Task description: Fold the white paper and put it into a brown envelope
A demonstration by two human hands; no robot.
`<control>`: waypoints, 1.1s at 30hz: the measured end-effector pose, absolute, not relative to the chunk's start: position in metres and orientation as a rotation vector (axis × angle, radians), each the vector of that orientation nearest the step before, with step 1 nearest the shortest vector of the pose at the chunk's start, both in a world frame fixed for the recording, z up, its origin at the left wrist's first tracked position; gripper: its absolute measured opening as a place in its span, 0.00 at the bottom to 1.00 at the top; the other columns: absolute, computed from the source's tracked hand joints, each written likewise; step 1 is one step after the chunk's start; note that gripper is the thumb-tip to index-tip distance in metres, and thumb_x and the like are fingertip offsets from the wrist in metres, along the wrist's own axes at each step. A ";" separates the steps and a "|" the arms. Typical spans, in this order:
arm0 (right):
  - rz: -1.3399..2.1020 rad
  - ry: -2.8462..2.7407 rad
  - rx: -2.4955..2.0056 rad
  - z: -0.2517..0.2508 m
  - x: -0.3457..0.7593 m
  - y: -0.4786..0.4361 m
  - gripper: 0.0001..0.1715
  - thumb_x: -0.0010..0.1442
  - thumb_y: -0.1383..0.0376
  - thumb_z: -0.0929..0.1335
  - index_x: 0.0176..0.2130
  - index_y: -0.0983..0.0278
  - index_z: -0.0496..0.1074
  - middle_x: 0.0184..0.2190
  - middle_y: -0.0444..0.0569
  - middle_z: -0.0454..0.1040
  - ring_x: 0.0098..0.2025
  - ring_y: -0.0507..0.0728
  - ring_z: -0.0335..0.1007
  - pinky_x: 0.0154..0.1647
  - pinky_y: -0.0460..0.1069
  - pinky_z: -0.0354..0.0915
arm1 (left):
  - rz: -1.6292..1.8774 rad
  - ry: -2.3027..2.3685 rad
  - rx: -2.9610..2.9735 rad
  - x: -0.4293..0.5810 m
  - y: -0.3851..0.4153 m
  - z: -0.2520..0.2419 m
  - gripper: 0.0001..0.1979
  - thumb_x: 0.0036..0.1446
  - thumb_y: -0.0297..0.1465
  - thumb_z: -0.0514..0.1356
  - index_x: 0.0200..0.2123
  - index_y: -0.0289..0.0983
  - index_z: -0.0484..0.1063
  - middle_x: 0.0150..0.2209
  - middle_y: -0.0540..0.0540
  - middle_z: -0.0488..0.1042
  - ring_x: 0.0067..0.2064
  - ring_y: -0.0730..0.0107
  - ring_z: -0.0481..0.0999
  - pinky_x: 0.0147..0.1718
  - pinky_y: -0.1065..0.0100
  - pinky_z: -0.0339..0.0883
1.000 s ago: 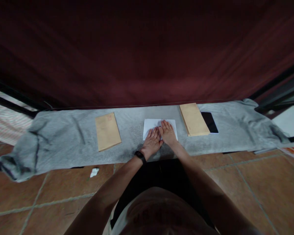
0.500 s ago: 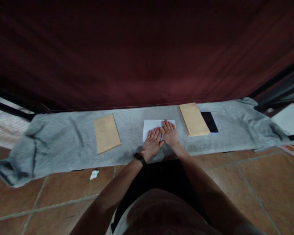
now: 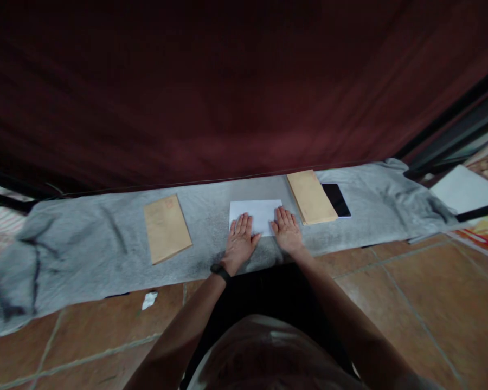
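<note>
A white sheet of paper point(image 3: 257, 212) lies flat on the grey cloth point(image 3: 209, 216) in front of me. My left hand point(image 3: 239, 241), with a dark band at the wrist, rests over its near left corner, fingers stretched out. On the near right corner lies my right hand point(image 3: 288, 230), flat with its fingers out. Both hands are open and hold nothing. Right of the paper sits a stack of brown envelopes point(image 3: 311, 197), partly over a dark phone point(image 3: 338, 199). To the left another brown envelope point(image 3: 167, 230) lies by itself; whether it is several layers I cannot tell.
The grey cloth covers a long narrow surface against a dark red curtain point(image 3: 244, 124). A small white scrap point(image 3: 149, 300) lies on the tiled floor point(image 3: 106, 330). A white panel point(image 3: 467, 189) and dark bars stand at the right.
My hands have moved apart from the middle of the paper to its two sides, uncovering more of it. The view has turned slightly to the right.
</note>
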State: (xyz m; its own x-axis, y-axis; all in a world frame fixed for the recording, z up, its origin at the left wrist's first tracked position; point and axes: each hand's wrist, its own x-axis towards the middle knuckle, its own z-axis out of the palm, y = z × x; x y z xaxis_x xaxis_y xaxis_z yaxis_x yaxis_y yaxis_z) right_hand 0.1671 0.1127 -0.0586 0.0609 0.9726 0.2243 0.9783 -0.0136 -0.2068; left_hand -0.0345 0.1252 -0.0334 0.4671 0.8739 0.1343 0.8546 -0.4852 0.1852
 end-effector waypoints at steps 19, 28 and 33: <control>-0.069 -1.898 -1.994 -0.061 0.173 0.093 0.33 0.72 0.58 0.56 0.68 0.72 0.57 0.68 0.61 0.57 0.69 0.67 0.53 0.68 0.63 0.48 | 0.946 1.777 1.298 -0.057 0.140 -0.012 0.20 0.49 0.26 0.63 0.49 0.38 0.73 0.30 0.50 0.77 0.36 0.64 0.78 0.39 0.65 0.71; 0.238 -1.732 -1.773 -0.052 0.147 0.093 0.30 0.70 0.60 0.58 0.66 0.68 0.61 0.67 0.61 0.61 0.70 0.63 0.53 0.67 0.63 0.57 | 1.288 1.654 1.362 -0.062 0.138 0.050 0.08 0.55 0.31 0.59 0.37 0.37 0.76 0.27 0.53 0.72 0.29 0.71 0.71 0.32 0.70 0.66; 0.392 -1.564 -1.603 -0.040 0.139 0.100 0.31 0.69 0.57 0.59 0.67 0.62 0.59 0.68 0.56 0.59 0.69 0.60 0.54 0.67 0.61 0.57 | 1.588 1.427 2.102 -0.063 0.131 0.090 0.07 0.64 0.31 0.57 0.40 0.40 0.76 0.41 0.46 0.77 0.46 0.65 0.75 0.48 0.61 0.68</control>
